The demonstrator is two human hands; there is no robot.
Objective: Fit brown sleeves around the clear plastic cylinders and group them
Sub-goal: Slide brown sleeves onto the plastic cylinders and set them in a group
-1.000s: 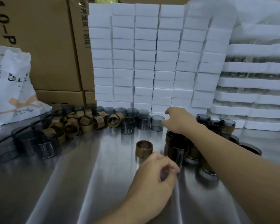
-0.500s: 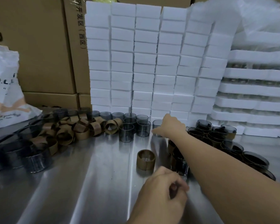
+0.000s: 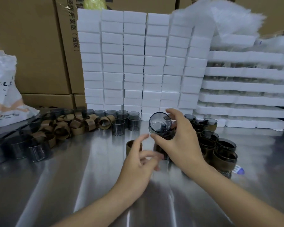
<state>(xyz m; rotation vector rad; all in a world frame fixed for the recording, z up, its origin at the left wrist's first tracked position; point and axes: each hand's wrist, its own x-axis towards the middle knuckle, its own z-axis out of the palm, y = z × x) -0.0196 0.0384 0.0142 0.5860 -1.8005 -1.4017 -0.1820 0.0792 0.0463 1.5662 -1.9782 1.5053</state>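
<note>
From the head camera we see our right hand (image 3: 179, 141) curled around a clear tinted cylinder (image 3: 160, 122), lifted off the steel table (image 3: 56, 185) and tilted so its open mouth faces us; thumb below, fingers over the top and far side. Our left hand (image 3: 138, 163) is spread loose, fingers apart and blurred, holding nothing. Its fingertips (image 3: 143, 138) hang just in front of a single brown sleeve (image 3: 131, 145) that stands upright on the table, just left of the held cylinder; whether they touch it we cannot tell.

To the right sits a tight group of cylinders already wearing sleeves (image 3: 220, 151). At the back left, a row of bare cylinders (image 3: 121, 123) stands upright, beside a loose heap of brown sleeves (image 3: 69, 126); more bare cylinders (image 3: 23, 146) stand at the far left.

Behind everything rises a wall of white foam blocks (image 3: 134, 63), with white foam trays (image 3: 246, 89) stacked on the right, cardboard boxes (image 3: 31, 46) behind, and a white plastic bag (image 3: 3, 95) on the left.
</note>
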